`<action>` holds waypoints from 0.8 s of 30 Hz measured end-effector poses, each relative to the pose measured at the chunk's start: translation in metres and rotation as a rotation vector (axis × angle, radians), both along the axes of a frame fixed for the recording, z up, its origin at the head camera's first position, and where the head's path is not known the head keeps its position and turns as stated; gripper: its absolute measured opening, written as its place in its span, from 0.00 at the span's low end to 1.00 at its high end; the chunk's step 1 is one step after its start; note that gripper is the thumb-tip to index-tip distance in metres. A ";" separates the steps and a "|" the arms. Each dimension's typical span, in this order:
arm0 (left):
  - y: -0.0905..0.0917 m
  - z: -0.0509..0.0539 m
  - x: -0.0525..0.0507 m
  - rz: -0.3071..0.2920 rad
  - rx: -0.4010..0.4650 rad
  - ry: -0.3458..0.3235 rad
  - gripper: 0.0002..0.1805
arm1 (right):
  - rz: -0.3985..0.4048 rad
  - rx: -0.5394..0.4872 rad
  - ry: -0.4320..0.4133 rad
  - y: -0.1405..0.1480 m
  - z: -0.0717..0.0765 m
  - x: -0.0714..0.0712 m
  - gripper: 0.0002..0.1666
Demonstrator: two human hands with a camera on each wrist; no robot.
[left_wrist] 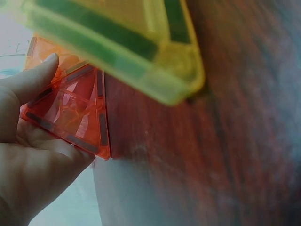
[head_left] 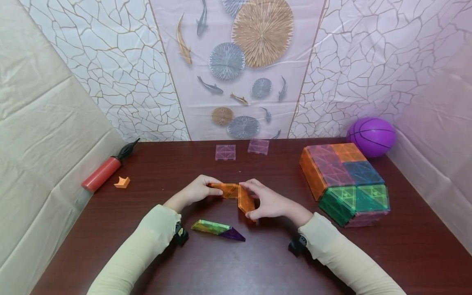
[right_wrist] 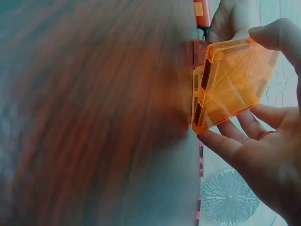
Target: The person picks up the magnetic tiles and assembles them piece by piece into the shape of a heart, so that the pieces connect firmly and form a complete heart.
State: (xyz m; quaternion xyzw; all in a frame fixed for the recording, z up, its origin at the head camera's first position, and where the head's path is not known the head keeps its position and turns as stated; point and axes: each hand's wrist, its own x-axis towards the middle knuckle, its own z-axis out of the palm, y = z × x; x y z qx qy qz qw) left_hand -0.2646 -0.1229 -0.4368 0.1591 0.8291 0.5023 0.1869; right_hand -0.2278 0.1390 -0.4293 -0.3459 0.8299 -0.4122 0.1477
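Note:
My left hand (head_left: 199,189) pinches an orange magnetic tile piece (head_left: 230,191) that stands on edge on the table. In the left wrist view, thumb and fingers lie on opposite faces of this see-through orange-red piece (left_wrist: 70,110). My right hand (head_left: 271,199) grips another orange tile piece (head_left: 245,200) between thumb and fingers, angled towards me. The two pieces meet at a corner in the head view. Closer to me stands a thin row of yellow-green tile (head_left: 211,226) and purple tile (head_left: 233,234); its yellow-green end looms blurred in the left wrist view.
A large block built of coloured tiles (head_left: 326,164) stands at the right, a purple ball (head_left: 371,137) behind it. Two pink square tiles (head_left: 225,152) lie at the back. At the left are a red hand pump (head_left: 101,174) and a small orange piece (head_left: 122,182).

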 end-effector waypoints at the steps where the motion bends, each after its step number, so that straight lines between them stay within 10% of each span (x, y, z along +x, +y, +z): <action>1: 0.000 0.000 0.000 -0.001 0.001 -0.001 0.12 | -0.001 0.000 0.001 -0.001 0.000 0.000 0.53; 16: -0.014 0.007 0.006 0.017 0.074 -0.014 0.21 | -0.017 -0.005 -0.006 -0.002 -0.001 0.000 0.53; 24: -0.038 0.023 0.031 0.116 0.082 0.185 0.24 | -0.016 -0.005 0.009 -0.003 -0.003 0.002 0.53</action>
